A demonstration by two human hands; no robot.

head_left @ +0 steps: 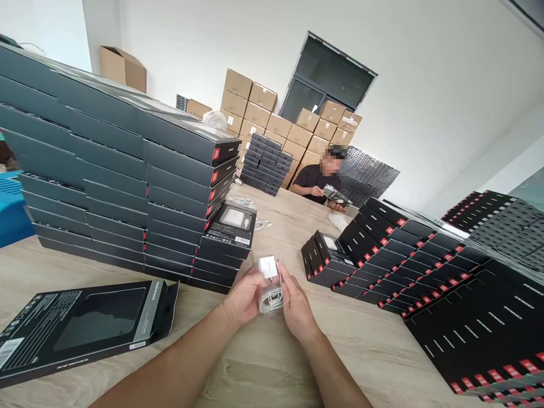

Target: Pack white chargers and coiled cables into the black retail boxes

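My left hand (246, 297) is closed on the side of a clear plastic tray, its thumb by the white charger plug (267, 267) at the top. A coiled white cable (271, 300) sits in the lower part of the tray. On the other side my right hand (296, 303) is closed, its fingers at a straight cable end (279, 267) along the tray's right edge. Both hands hold the tray above the table. An opened black box (85, 323) with a window lies at the left, its end flap out.
Tall stacks of black boxes stand at left (119, 187) and right (395, 249) on the wooden table (280, 221). Loose white cables (261, 224) lie behind the left stack. Across the table a person (317, 178) holds a package. Brown cartons (259, 113) are piled behind.
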